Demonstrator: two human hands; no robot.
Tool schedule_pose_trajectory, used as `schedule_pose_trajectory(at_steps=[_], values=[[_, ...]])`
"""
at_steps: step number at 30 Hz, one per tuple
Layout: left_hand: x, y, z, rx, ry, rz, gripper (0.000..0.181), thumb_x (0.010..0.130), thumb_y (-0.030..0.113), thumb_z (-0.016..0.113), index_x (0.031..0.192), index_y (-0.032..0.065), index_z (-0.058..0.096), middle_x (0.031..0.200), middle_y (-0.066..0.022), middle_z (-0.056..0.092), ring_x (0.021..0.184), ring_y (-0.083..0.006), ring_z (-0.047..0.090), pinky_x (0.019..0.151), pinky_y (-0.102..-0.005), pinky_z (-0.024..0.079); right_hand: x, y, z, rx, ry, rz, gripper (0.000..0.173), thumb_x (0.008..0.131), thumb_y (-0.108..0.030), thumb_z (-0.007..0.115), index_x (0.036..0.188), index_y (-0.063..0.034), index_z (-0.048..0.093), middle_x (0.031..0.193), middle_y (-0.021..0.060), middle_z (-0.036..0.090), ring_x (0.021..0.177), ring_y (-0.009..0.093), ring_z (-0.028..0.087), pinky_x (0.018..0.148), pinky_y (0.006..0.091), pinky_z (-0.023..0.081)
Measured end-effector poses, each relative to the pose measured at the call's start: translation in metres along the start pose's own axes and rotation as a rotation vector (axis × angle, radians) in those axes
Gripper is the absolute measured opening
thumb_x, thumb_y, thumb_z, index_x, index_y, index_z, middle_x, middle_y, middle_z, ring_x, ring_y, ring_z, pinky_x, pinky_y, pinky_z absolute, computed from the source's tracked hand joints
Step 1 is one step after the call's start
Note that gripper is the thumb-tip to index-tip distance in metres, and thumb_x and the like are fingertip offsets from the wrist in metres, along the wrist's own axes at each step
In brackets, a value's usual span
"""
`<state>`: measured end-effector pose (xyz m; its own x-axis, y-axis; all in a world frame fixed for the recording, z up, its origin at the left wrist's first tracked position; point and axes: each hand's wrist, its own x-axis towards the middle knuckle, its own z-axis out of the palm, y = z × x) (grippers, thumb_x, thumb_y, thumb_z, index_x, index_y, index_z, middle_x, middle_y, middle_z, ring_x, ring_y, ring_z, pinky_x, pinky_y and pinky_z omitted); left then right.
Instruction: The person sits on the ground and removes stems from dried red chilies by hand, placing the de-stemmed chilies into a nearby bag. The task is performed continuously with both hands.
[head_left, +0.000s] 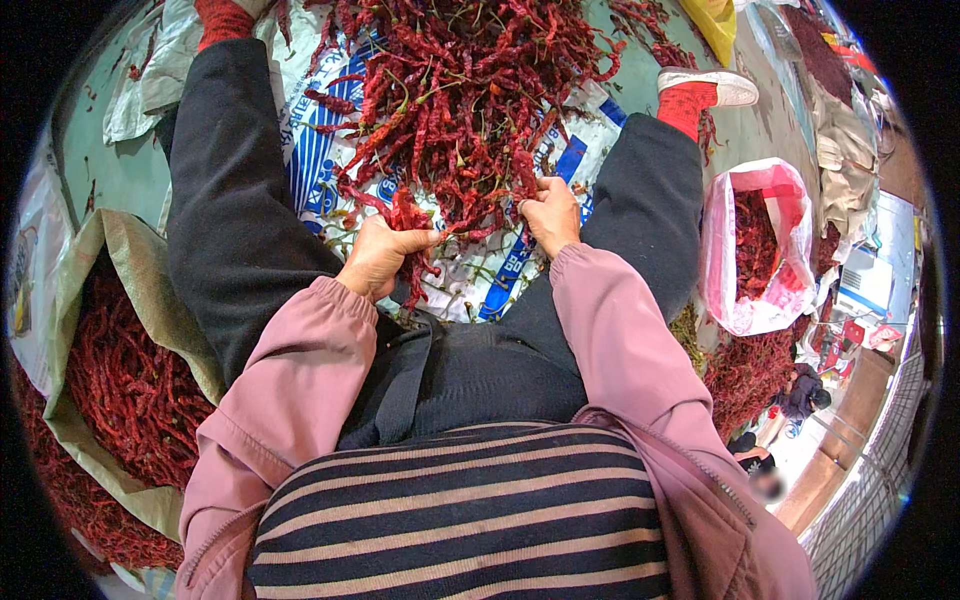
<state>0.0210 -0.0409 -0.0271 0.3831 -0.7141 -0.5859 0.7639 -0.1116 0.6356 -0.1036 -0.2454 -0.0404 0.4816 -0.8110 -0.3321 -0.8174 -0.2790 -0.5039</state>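
A heap of dried red chili peppers (457, 105) spreads between my legs on a white and blue printed plastic sack (499, 281). My left hand (382, 251) grips a small bunch of dried chilies (409, 214), their ends sticking out above and below the fist. Close by, my right hand (551, 214) is at the heap's near right edge, thumb and fingers pinched together by a chili (523, 176). Whether that chili is held cannot be made out. Loose green-brown chili stems (461, 289) are scattered over the sack below both hands.
At the left, an open woven sack (142, 315) is full of red chilies. A pink and white plastic bag (795, 285) with chilies inside stands at the right. Beyond it lie more chilies (750, 382), and two people (802, 394) are at the far right.
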Motion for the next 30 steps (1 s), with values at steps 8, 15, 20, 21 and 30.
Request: schedule_pose_trajectory(at_steps=[8,15,20,21,30], values=[[0.001,-0.002,0.003,0.041,0.042,0.047,0.023,0.066,0.000,0.066,0.084,0.0015,0.053,0.064,-0.0036,0.055,0.052,-0.0127,0.052,0.048,-0.0257,0.042,-0.028,-0.002,-0.008,0.264,-0.078,0.031,0.023,0.071,-0.010,0.061,0.089,0.0036,0.056,0.064,0.0077,0.057,0.059,0.012,0.051,0.056,0.0275,0.041],[-0.002,0.002,0.008,-0.009,0.049,0.026,0.022,0.064,0.003,0.070,0.084,-0.0022,0.061,0.077,-0.0062,0.061,0.067,-0.0129,0.057,0.064,-0.0275,0.045,-0.071,-0.047,0.017,0.517,-0.317,-0.148,0.024,0.075,-0.004,0.056,0.096,0.0041,0.049,0.075,0.0061,0.058,0.066,0.009,0.051,0.058,0.0235,0.041],[0.009,-0.017,-0.006,-0.044,-0.012,-0.021,0.022,0.068,0.008,0.069,0.085,-0.0009,0.060,0.079,-0.0060,0.061,0.067,-0.0131,0.057,0.061,-0.0270,0.046,-0.087,-0.070,0.024,0.286,-0.315,-0.341,0.021,0.070,-0.005,0.054,0.090,-0.0025,0.051,0.075,0.0157,0.059,0.071,0.024,0.059,0.066,0.0326,0.045],[0.008,-0.015,-0.007,-0.078,-0.038,-0.063,0.024,0.070,0.010,0.068,0.090,0.0005,0.059,0.082,-0.0060,0.061,0.071,-0.0142,0.058,0.065,-0.0279,0.047,-0.091,-0.076,0.022,0.274,-0.333,-0.352,0.021,0.070,-0.004,0.052,0.090,-0.0022,0.051,0.076,0.0169,0.059,0.073,0.027,0.059,0.068,0.0331,0.045],[0.002,-0.011,-0.006,-0.078,0.066,0.105,0.013,0.069,0.004,0.064,0.081,0.0006,0.060,0.076,-0.0049,0.061,0.065,-0.0129,0.056,0.061,-0.0270,0.045,-0.099,-0.065,0.019,0.451,-0.455,-0.351,0.022,0.072,-0.004,0.053,0.095,-0.0021,0.057,0.079,0.0086,0.061,0.072,0.013,0.056,0.067,0.0258,0.043]])
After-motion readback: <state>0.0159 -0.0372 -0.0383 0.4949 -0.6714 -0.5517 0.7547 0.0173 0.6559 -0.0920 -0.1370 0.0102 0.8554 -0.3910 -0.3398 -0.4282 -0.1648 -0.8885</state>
